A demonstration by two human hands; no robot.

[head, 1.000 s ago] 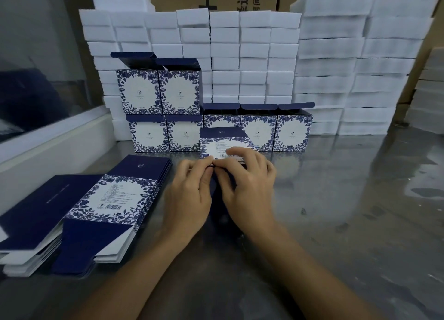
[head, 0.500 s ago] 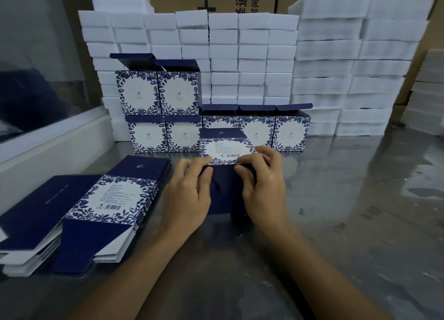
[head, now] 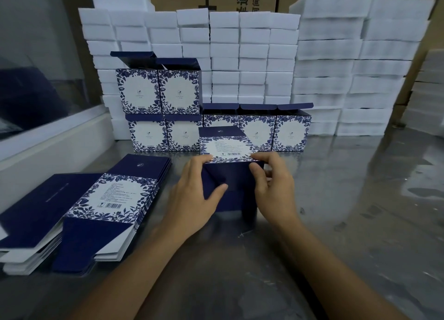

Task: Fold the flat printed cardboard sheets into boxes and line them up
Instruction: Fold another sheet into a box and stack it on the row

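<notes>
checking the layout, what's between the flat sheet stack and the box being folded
In the head view, only the left hand and bare table lie between the flat stack and the box, which both hands grip.

I take the row of folded boxes (head: 254, 132) as my mark. Right of it the desk (head: 360, 187) lies bare, free passage there. Behind it white foam blocks (head: 252, 62) wall off the back. Left and nearer me, the stack of flat sheets (head: 115, 199) blocks the way. Just in front, both hands and the half-folded box (head: 228, 166) fill the gap.
</notes>
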